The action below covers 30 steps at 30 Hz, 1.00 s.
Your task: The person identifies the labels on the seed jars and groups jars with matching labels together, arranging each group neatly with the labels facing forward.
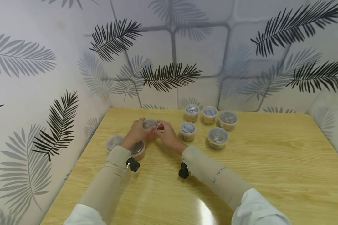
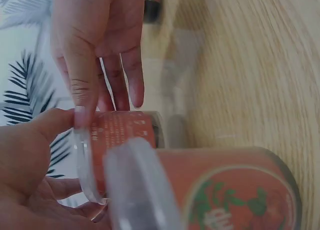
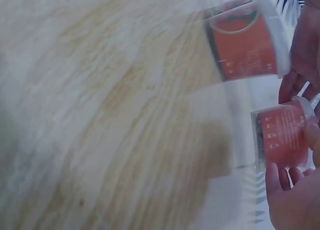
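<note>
Here's red tub (image 1: 150,123), between left hand (image 1: 137,132) and right hand (image 1: 168,135), fingers of both gripping near lid! Under tub, yellow wood-grain desk (image 1: 270,156), glossy, glare (image 1: 206,213) nearer wearer. Behind and left of tub, pale walls (image 1: 155,47), black-and-grey leaf print. Right of tub, five lidded tubs (image 1: 218,136).

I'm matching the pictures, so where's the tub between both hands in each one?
Head: the tub, just left of middle.
Left wrist: the tub, left of middle, partly behind another tub.
Right wrist: the tub, near the right edge.
Shared landmark: the right hand, touching it in each.
</note>
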Available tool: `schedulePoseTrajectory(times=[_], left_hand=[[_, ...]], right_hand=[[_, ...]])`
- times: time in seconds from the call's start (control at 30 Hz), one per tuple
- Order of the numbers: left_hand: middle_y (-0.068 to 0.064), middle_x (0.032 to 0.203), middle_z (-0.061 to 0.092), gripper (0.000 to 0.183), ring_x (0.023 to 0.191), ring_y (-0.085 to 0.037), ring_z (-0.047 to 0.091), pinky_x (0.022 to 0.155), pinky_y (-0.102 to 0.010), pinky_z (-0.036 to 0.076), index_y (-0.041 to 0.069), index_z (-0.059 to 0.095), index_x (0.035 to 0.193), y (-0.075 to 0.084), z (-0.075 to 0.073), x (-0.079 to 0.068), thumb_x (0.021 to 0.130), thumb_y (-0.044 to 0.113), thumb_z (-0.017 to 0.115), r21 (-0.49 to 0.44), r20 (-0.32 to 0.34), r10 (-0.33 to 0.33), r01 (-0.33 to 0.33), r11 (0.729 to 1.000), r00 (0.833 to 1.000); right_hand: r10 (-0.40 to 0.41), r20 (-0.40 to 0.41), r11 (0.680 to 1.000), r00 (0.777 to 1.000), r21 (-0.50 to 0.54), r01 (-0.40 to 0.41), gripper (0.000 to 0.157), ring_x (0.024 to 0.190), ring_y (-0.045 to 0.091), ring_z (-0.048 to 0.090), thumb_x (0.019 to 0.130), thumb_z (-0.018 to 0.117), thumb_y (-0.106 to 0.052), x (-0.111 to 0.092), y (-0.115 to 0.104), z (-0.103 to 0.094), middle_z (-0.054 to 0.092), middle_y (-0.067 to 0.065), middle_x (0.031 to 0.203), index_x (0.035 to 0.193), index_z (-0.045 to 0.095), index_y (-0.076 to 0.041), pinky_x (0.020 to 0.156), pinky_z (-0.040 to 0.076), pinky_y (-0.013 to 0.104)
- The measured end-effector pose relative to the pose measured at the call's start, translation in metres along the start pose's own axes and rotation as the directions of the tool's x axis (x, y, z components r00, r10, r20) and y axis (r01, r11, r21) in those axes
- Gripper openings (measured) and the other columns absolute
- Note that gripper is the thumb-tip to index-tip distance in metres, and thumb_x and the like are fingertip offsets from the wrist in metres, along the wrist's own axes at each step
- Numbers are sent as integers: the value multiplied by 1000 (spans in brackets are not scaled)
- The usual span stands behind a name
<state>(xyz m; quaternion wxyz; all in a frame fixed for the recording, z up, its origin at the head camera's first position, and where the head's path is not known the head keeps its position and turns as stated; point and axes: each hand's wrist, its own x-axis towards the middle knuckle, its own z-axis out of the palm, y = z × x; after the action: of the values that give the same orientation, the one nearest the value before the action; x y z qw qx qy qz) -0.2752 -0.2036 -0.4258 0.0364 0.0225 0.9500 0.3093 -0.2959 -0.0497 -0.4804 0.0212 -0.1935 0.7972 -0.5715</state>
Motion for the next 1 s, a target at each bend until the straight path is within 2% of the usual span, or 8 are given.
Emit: schedulePoseTrajectory(times=[0.1, 0.23, 0.37, 0.47, 0.6, 0.67, 0.83, 1.0], left_hand=[[-28, 140, 32, 78, 128, -39, 33, 102, -51, 31, -4, 28, 142, 5, -5, -6, 90, 47, 55, -69, -24, 53, -55, 996, 998], [-23, 143, 31, 76, 124, -35, 39, 97, -49, 38, -1, 26, 144, 13, -11, -21, 91, 46, 55, -216, -11, 87, -87, 972, 996], [-14, 145, 28, 76, 117, -31, 45, 91, -45, 44, 7, 23, 147, 20, -9, -42, 91, 47, 55, -388, 34, 97, -76, 919, 995], [-11, 143, 32, 76, 117, -29, 45, 92, -44, 43, 11, 25, 146, 26, -4, -57, 89, 48, 57, -467, 21, 112, -89, 880, 993], [-6, 142, 33, 75, 118, -26, 45, 93, -43, 44, 17, 30, 145, 35, 7, -78, 85, 53, 59, -501, 4, 102, -86, 861, 995], [-5, 142, 32, 74, 118, -26, 44, 92, -42, 45, 19, 31, 144, 42, 17, -84, 85, 53, 59, -521, 9, 111, -90, 849, 994], [-4, 140, 35, 67, 116, -23, 44, 93, -41, 44, 19, 33, 144, 56, 43, -104, 88, 48, 58, -613, 22, 131, -90, 785, 991], [-3, 138, 35, 63, 117, -23, 43, 94, -44, 42, 18, 30, 144, 68, 69, -128, 91, 41, 57, -691, 96, 127, -25, 722, 987]], right_hand=[[-31, -25, 997, 999, 71, 33, 50, 109, 27, 50, 91, 61, -12, -4, -7, -8, 48, 15, 118, 135, 41, 2, 88, 47, 32], [-73, 36, 977, 997, 205, 64, 54, 116, 28, 46, 92, 61, -16, -17, -24, -25, 46, 16, 127, 136, 37, 2, 94, 44, 34], [-72, 105, 962, 992, 269, 42, 55, 121, 29, 44, 93, 58, -16, -38, -43, -46, 45, 18, 131, 139, 33, 2, 95, 43, 37], [-58, 140, 965, 988, 261, 19, 55, 121, 28, 44, 94, 57, -21, -49, -39, -59, 46, 15, 132, 141, 33, -3, 95, 43, 39], [-7, 169, 965, 986, 258, -38, 55, 119, 23, 46, 93, 58, -30, -66, -29, -71, 47, 9, 130, 140, 36, -12, 96, 41, 40], [22, 161, 968, 987, 244, -61, 56, 117, 23, 48, 92, 58, -33, -81, -28, -80, 48, 8, 128, 140, 37, -13, 95, 42, 40], [118, 163, 969, 979, 196, -150, 59, 111, 22, 51, 90, 58, -42, -119, -35, -97, 50, 6, 124, 139, 40, -16, 93, 42, 47], [207, 224, 947, 952, 199, -253, 59, 111, 25, 50, 93, 54, -41, -153, -37, -112, 43, 9, 129, 141, 37, -12, 94, 40, 49]])
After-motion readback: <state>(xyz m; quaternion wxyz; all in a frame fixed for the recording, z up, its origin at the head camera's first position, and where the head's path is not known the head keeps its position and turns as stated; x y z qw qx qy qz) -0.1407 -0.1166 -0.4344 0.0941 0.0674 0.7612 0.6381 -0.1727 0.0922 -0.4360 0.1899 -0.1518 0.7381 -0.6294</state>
